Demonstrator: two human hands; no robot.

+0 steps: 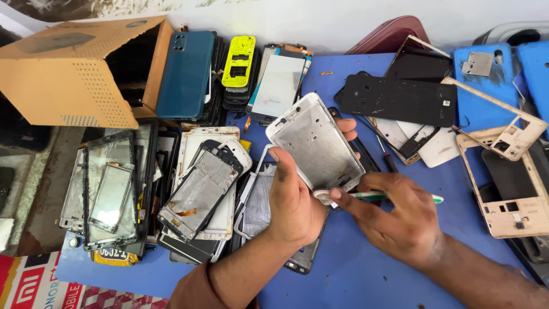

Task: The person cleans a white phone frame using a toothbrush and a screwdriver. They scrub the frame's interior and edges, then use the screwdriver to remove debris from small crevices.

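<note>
The silver phone frame (315, 142) sat tilted in your left hand (294, 203), thumb along its near edge and fingertips curled around the far side, so that hand was clamped on it above the blue table (354, 269). Your right hand (400, 217) was closed around a green-and-white screwdriver (394, 197), its tip meeting the lower corner of the frame, right where your left thumb ended.

Just left of the frame lay a heap of stripped phone housings and screens, with a grey mid-frame (197, 191) resting on top of white ones. Farther left of the frame stood a stack of glass panels (108, 191) at the table's edge. Beyond the frame, toward the wall, sat a teal back cover (186, 74), a yellow keypad shell (239, 60) and a white-backed display (279, 86). An open cardboard box (74, 71) stood well to the far left of the frame. To the right of the frame lay a black back plate (400, 100), then blue cases (486, 86), and nearer you a gold-toned chassis (509, 183).
</note>
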